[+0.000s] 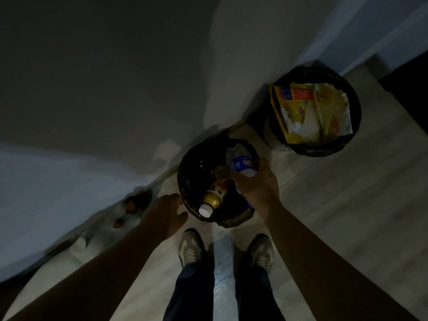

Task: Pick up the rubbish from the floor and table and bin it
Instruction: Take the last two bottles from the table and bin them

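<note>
Your right hand [257,184] grips blue-label bottle [242,164] over near bin [228,222] mouth, placed so drop lands inside. Your left hand [165,214], fingers loose, empty, just left of rim, ready to steady. Gold bottle [212,200] already inside. Far-right bin [356,117] looks full: yellow packet [317,110].

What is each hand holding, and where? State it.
Right hand grips the blue-labelled bottle by its near end over the near bin. Left hand holds nothing.

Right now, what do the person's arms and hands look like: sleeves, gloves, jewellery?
No sleeves in view: left forearm and right forearm are bare. Left hand and right hand wear no gloves; no watch or ring shows in the dim light.
</note>
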Demonstrator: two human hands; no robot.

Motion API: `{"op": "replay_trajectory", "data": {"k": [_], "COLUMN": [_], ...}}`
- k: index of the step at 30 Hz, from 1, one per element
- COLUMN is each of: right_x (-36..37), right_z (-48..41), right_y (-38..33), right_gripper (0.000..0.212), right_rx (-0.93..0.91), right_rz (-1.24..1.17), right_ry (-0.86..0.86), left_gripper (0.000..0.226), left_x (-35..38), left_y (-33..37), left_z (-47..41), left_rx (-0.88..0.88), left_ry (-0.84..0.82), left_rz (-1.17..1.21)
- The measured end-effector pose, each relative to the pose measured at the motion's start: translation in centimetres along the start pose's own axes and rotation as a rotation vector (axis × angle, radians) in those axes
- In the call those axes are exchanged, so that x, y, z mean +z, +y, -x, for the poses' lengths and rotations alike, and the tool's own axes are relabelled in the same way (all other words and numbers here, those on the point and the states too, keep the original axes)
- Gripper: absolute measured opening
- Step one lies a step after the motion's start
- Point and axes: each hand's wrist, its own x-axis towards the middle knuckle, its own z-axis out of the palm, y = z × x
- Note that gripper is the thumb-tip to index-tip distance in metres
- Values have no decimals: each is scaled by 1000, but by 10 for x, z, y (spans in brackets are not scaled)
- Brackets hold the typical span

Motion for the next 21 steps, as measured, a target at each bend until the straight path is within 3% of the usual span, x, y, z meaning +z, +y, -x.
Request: {"op": "replay_trajectory", "data": {"k": [3,6,8,12,18,21], "right_x": [5,12,11,-3,-6,2], "right_z": [7,9,6,-4,-12,-16], "right_y": [2,7,8,24,57,75], "right_gripper": [71,62,54,52,58,63], "right_rx": [27,73,103,188,324,355], "right_rz": [100,76,40,137,463,446], "right_ry": [-189,-346,-312,-28,-251,-335], "left_gripper": [35,35,34,35,33,35], "left_x": [-1,-3,-4,-3,10,23], "left_y": [-7,-10,-12,-11,6,13], "left_z": [0,0,0,-6,-20,-26], "left_rx": [-41,-55,-43,-21,0,-9], "left_ry": [-8,4,21,32,-13,-52], "left_rz": [-1,-5,-10,-5,69,65]}}
